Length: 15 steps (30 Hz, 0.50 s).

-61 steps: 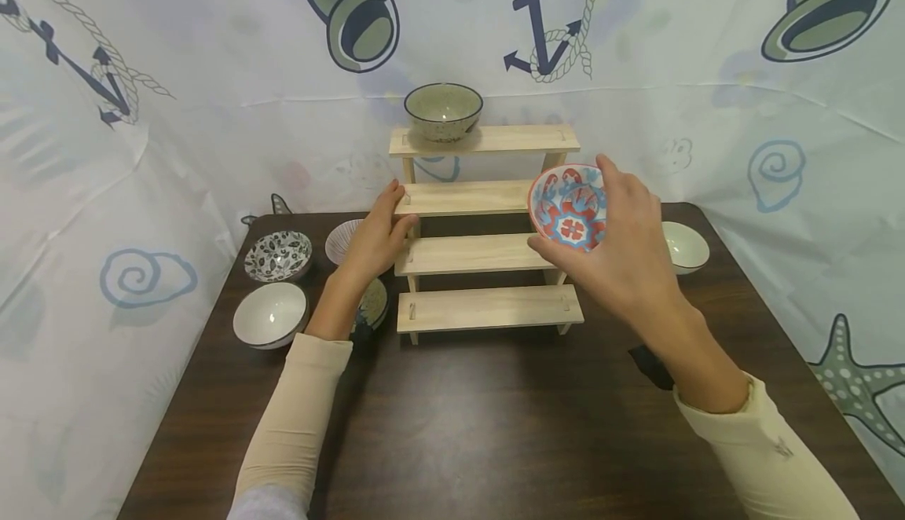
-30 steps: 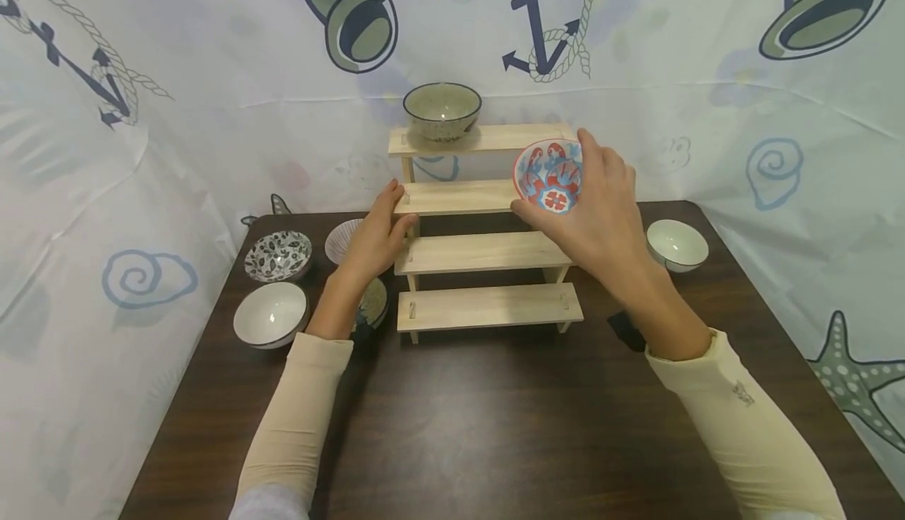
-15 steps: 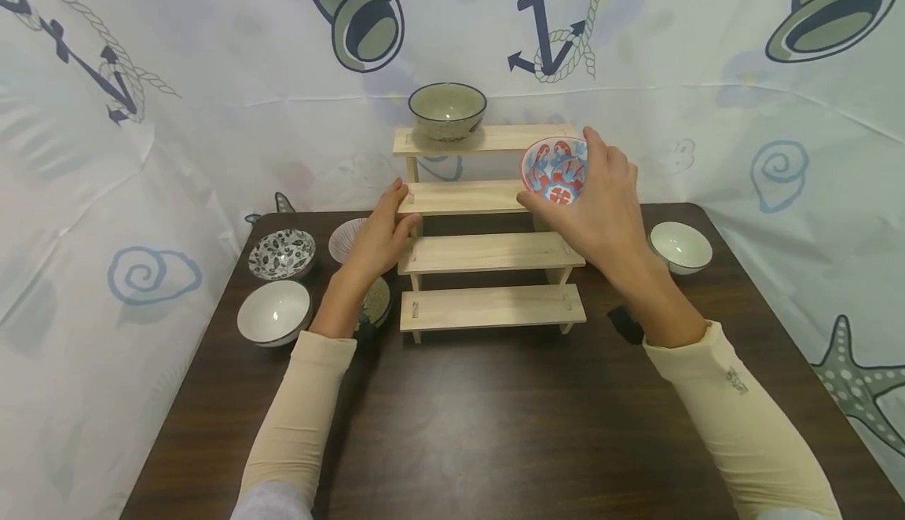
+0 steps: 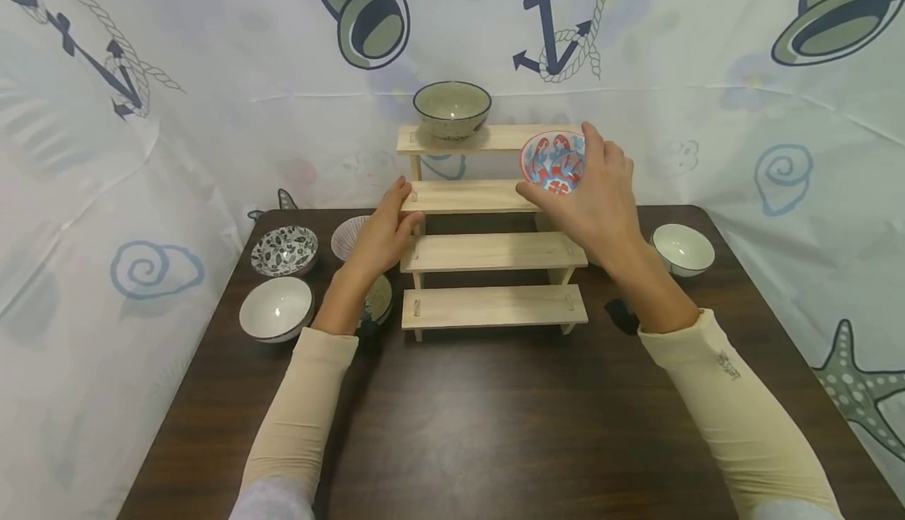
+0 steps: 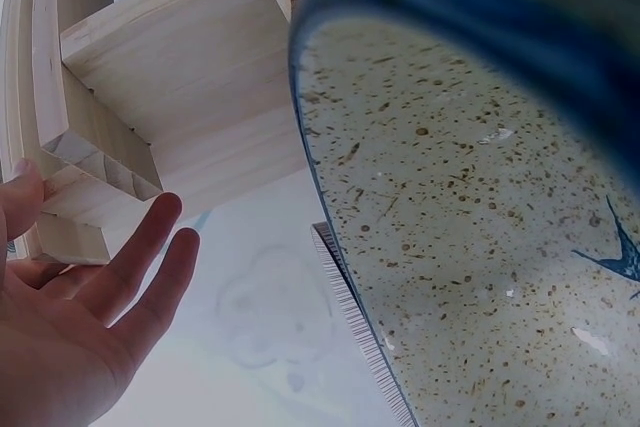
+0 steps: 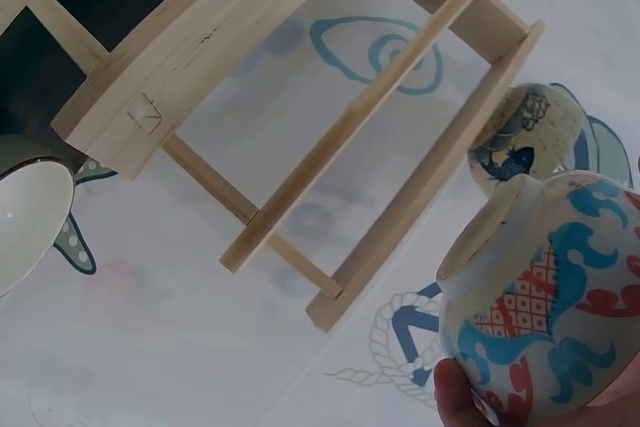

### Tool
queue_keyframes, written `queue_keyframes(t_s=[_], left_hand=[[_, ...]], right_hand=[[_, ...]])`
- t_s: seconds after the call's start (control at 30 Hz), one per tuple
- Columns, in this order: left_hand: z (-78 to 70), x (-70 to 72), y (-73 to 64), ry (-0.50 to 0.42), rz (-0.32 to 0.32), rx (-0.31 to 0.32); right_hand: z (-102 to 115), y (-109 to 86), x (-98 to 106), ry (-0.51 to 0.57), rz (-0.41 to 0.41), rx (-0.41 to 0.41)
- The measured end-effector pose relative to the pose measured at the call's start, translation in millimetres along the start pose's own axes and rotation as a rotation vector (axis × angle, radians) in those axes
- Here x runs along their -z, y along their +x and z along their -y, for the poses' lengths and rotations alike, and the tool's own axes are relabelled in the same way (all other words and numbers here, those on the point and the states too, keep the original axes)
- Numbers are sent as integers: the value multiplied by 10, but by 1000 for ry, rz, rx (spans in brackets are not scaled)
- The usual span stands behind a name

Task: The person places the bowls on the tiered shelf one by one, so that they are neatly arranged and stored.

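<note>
My right hand (image 4: pixel 601 194) pinches a small bowl (image 4: pixel 553 160), white with red and blue patterns, between thumb and fingers. Its inside is tilted toward the head camera. In the head view it overlaps the right part of the top tier of a wooden step stand (image 4: pixel 495 253); in the right wrist view the bowl (image 6: pixel 545 297) appears apart from the stand. At the stand's left side my left hand (image 4: pixel 382 233) holds the end of the second tier from the top, its other fingers (image 5: pixel 150 277) extended. A greenish bowl (image 4: pixel 452 111) stands on the top tier's left part.
On the table's left are a black-and-white patterned bowl (image 4: pixel 284 250), a white bowl (image 4: pixel 276 309), a striped bowl (image 4: pixel 348 237) and a dark speckled bowl (image 4: pixel 378 300), the last two partly behind my left hand. A pale bowl (image 4: pixel 683 250) sits at right. A printed cloth hangs behind.
My right hand has carried the red and blue bowl left and up, toward the top tier, and tilted it slightly. My left hand stays at the stand's left end.
</note>
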<state>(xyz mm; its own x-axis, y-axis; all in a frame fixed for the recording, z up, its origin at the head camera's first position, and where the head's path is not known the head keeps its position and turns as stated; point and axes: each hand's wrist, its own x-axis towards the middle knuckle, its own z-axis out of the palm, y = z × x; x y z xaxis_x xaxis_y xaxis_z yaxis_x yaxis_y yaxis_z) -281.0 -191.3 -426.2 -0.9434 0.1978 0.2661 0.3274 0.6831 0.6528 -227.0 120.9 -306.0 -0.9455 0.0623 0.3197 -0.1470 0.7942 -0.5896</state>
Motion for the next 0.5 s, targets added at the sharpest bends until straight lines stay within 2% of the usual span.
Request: queue_keyframes(t_s=[0.5], left_hand=[[-5,9,-8,17,0,-3]], right_hand=[[55,143,-56,2,-7,-8]])
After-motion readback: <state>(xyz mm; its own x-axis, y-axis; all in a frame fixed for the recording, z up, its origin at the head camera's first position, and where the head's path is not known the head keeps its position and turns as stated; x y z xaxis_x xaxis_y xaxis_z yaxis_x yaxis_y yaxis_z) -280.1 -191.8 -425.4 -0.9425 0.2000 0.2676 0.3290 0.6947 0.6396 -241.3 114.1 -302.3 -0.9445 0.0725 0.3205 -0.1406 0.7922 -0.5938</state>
